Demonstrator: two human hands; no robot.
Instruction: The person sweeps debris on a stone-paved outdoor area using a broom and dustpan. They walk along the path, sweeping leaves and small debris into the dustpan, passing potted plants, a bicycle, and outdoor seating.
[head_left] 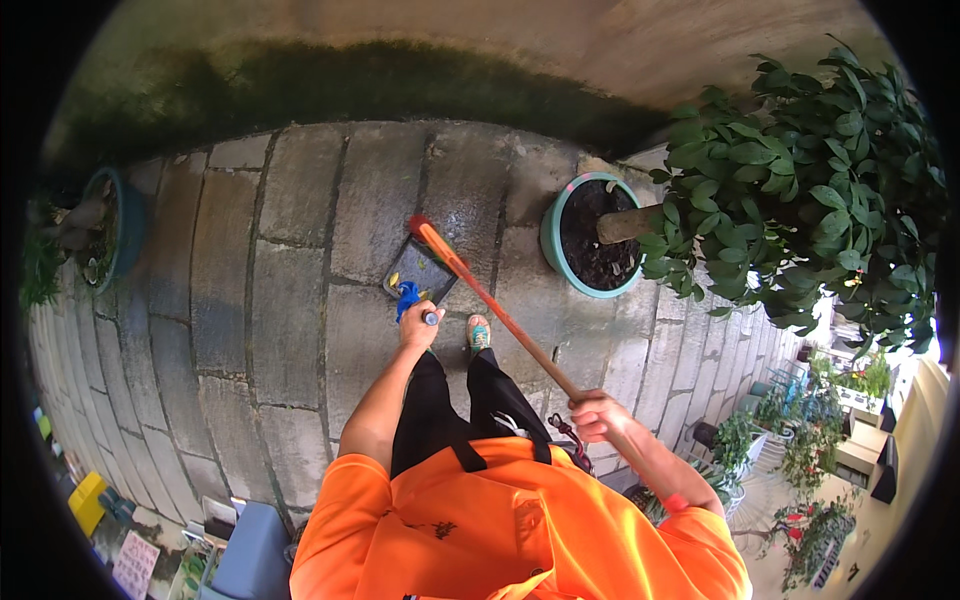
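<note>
My left hand (414, 326) is closed round the upright handle of a dark grey dustpan (436, 283), seen from above on the paving in front of my feet. Something blue (407, 296), perhaps a cloth or bag, shows just beyond that hand. A few yellow leaves (394, 279) lie in or at the edge of the pan. With my right hand (598, 412) I grip the wooden handle of a broom (492, 303). It slants forward and left, and its reddish head (418, 224) is at the pan's far edge. Whether the bristles touch the ground I cannot tell.
A mossy wall (330, 85) runs along the far side of the stone paving (285, 270). To the right stands a teal pot (553, 245) with a leafy tree (810, 190). Another teal pot (128, 235) is far left. A blue-grey bin (255, 550) stands lower left.
</note>
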